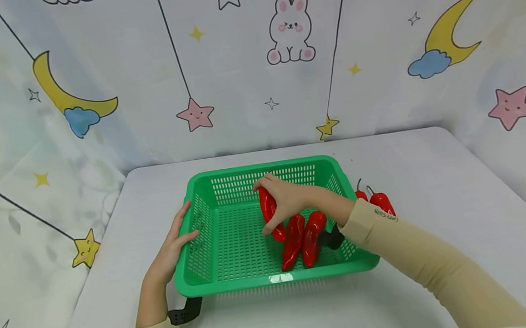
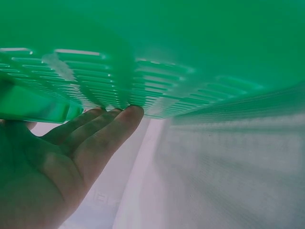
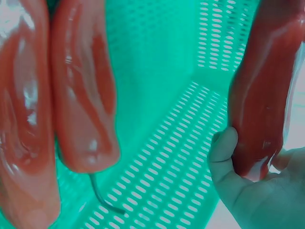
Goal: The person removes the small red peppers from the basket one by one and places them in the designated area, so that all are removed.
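A pale backdrop (image 1: 238,61), printed with yellow crescent moons (image 1: 440,37), pink stars (image 1: 195,115) and a white rabbit (image 1: 291,36) (winking, no less), borders the back and sides of a round-cornered white table (image 1: 450,205).

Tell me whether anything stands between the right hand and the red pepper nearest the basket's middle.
Nothing visible does: the right hand grips that pepper directly. Two other peppers lie in the basket to its right, not in between.
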Available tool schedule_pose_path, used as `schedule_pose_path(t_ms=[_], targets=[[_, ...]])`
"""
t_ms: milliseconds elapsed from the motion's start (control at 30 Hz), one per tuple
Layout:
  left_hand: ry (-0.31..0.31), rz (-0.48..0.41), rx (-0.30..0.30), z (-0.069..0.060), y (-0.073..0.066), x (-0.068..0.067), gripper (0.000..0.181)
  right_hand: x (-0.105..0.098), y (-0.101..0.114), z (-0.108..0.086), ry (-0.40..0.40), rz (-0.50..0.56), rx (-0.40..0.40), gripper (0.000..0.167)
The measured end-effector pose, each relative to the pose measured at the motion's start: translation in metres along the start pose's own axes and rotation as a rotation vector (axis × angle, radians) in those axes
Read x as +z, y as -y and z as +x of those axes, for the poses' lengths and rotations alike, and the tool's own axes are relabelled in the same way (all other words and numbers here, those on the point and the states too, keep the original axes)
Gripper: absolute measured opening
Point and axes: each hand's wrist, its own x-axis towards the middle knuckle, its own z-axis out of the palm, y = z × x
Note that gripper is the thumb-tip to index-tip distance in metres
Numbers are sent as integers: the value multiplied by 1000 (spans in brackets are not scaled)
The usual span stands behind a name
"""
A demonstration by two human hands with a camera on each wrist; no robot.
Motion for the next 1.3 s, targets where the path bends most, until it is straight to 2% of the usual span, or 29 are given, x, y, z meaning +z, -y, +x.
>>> schedule_pose_path(t_ms=[533,1300], targets=[[-2,1,5,-1,-1,-1,65,-22,-1,-20,-57,34,-40,85],[5,-10,-6,0,0,-1,65,-40,-12,-46,-95,71,-26,83]])
